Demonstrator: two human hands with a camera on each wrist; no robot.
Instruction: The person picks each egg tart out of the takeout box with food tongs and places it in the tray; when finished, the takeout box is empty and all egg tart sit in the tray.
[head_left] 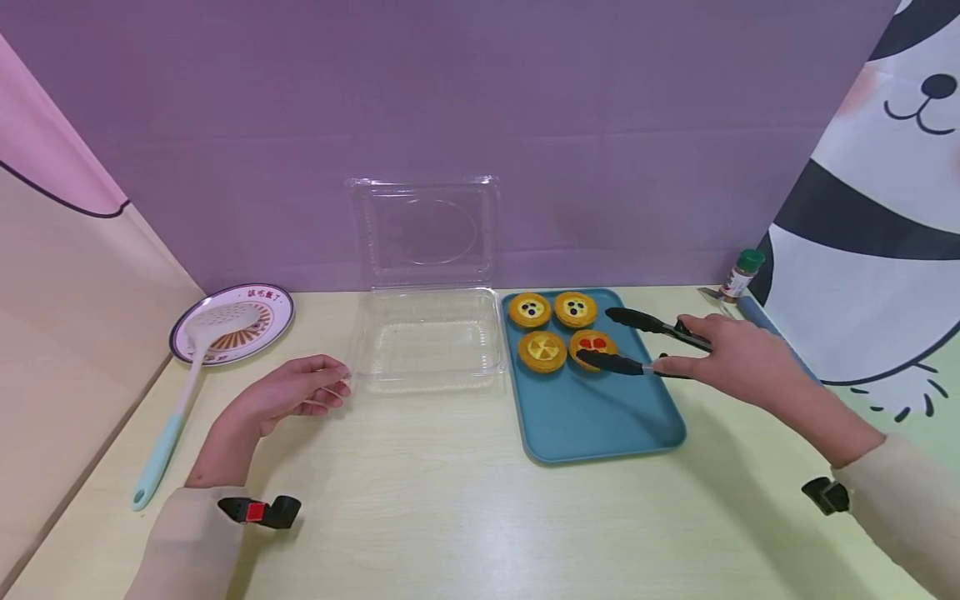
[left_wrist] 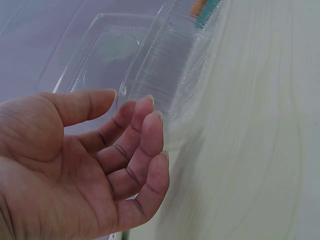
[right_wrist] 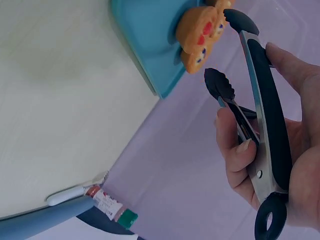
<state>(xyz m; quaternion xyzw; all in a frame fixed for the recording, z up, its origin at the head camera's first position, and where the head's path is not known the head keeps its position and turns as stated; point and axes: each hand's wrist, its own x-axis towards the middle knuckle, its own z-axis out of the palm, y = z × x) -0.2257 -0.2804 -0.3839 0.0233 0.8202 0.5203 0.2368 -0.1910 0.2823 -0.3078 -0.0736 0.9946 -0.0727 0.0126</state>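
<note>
My left hand [head_left: 303, 392] is at the near left corner of a clear plastic clamshell box [head_left: 431, 333], its thumb and forefinger pinching the thin rim; the other fingers curl loosely. The box's lid [head_left: 423, 233] stands raised at the back. My right hand [head_left: 738, 358] grips black-tipped metal tongs [right_wrist: 267, 115], their arms spread apart. One tong tip is over the egg tart with red pieces [head_left: 592, 342], the other over the tray's right side. Beside it on the blue tray [head_left: 600, 425] are a tart with yellow wedges [head_left: 542, 352] and two dark-dotted tarts [head_left: 575, 309].
A patterned plate [head_left: 277, 321] at the left carries a white slotted skimmer [head_left: 217, 321] with a light blue handle. At the back right lies a green-capped spice bottle [head_left: 742, 275] near a blue-grey object [right_wrist: 50, 217]. A purple backdrop [head_left: 600, 125] rises behind the table.
</note>
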